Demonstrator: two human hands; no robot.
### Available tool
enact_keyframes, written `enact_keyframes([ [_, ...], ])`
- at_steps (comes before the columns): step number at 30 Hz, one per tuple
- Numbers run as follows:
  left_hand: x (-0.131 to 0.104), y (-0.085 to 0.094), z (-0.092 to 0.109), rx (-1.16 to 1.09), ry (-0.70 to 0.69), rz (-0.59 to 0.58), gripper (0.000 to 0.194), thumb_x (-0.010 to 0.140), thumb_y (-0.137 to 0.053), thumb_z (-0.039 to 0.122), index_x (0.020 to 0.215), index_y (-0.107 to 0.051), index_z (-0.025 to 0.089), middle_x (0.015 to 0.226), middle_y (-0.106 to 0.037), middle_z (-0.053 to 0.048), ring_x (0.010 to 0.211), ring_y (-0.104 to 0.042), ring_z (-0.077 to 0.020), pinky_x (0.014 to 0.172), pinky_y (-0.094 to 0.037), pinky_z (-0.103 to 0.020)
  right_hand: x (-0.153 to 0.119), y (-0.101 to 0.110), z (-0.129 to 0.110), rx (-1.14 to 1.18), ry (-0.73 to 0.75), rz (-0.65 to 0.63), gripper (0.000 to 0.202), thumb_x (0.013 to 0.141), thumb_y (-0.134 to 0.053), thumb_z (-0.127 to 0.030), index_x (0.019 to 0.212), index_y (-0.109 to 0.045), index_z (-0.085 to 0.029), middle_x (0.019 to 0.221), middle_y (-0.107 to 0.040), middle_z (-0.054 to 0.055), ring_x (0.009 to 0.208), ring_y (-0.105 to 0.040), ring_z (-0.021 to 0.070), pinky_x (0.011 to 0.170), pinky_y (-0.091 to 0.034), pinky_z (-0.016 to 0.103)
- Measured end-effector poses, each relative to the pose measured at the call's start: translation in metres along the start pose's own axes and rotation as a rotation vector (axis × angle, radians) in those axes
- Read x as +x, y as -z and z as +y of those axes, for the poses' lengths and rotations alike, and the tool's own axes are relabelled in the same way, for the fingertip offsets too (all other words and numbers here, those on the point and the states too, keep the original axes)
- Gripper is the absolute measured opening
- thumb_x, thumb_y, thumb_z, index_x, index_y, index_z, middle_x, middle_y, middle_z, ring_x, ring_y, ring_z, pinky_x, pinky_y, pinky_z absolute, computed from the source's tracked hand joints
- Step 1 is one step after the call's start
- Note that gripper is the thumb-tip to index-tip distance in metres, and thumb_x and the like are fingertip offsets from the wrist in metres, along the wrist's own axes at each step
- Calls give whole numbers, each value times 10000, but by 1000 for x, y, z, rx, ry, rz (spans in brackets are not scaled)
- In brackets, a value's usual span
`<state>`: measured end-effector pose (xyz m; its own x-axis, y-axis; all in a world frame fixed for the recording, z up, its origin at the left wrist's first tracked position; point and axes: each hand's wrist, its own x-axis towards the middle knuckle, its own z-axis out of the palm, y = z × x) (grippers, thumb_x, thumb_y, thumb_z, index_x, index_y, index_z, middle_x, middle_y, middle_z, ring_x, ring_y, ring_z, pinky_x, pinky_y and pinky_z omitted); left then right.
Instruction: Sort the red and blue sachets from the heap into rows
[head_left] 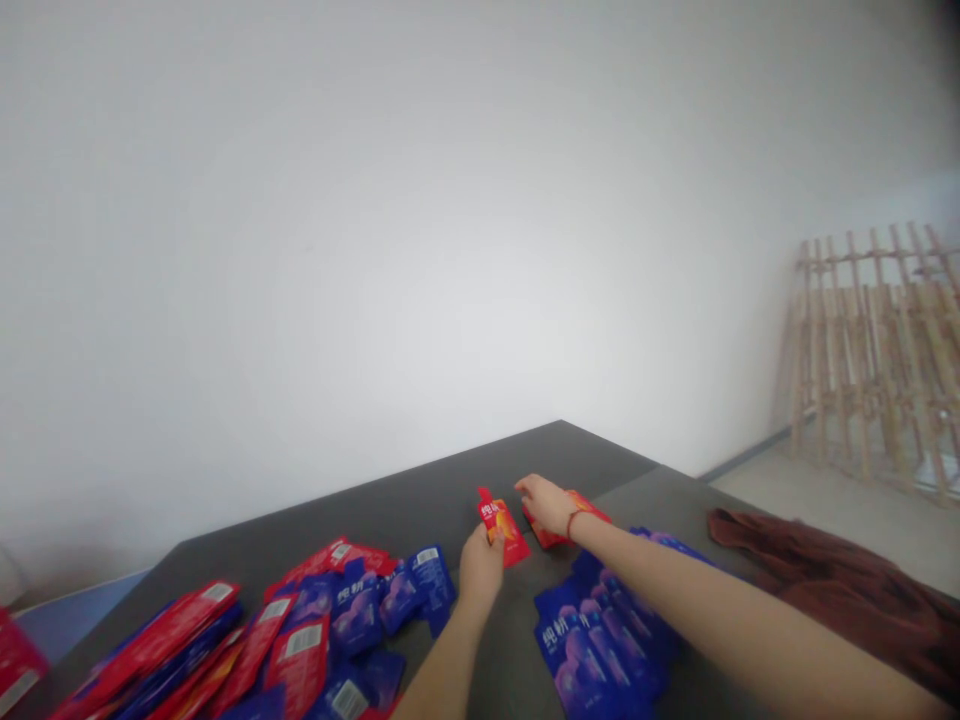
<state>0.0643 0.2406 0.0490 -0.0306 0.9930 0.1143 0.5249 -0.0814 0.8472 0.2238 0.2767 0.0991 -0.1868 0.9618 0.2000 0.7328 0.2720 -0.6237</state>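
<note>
Taking the held pouch as the centre of the clock, the left hand (481,568) comes in from seven o'clock and pinches that red pouch (515,545) by its near edge, thumb over the printed front, cap end pointing to eleven. Toward two o'clock, the right hand (550,505) reaches over other red pouches (590,506) lying on the dark bench (420,492), fingers bent; whether it grips one, I cannot tell. At four o'clock, blue pouches (574,650) lie overlapped in a row, partly hidden by the right forearm. A loose heap of red and blue pouches (300,640) spreads at eight. A brown cloth (832,585) lies crumpled at three, and well beyond, at two, wooden racks (870,350) stand near the pale wall (450,220).
</note>
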Motion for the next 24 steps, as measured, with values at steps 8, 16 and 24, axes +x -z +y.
enact_keyframes([
  [8, 14, -33, 2, 235, 66, 25, 381, 894, -510, 211, 1264, -455, 138, 1092, -664, -96, 960, -633, -179, 820, -464, -295, -15, -4, 49, -380, -13, -62, 354, 864, -466, -253, 1183, -621, -244, 1381, -487, 109, 1279, -383, 326, 1007, -289, 528],
  [16, -4, -49, 22, 508, -13, 1, 441, 861, -508, 254, 1287, -444, 158, 1195, -568, -157, 1047, -595, -259, 823, -444, -328, -15, -17, 54, -450, 20, -161, 418, 912, -391, -323, 1299, -529, -246, 1426, -438, 111, 1284, -379, 310, 991, -298, 544],
  [24, -23, -47, 25, 641, -192, -7, 441, 808, -560, 325, 1229, -526, 200, 1293, -463, -130, 1162, -439, -295, 938, -383, -395, -14, -11, 58, -459, 79, -200, 431, 908, -398, -263, 1322, -512, -227, 1428, -445, 104, 1300, -385, 250, 1032, -296, 431],
])
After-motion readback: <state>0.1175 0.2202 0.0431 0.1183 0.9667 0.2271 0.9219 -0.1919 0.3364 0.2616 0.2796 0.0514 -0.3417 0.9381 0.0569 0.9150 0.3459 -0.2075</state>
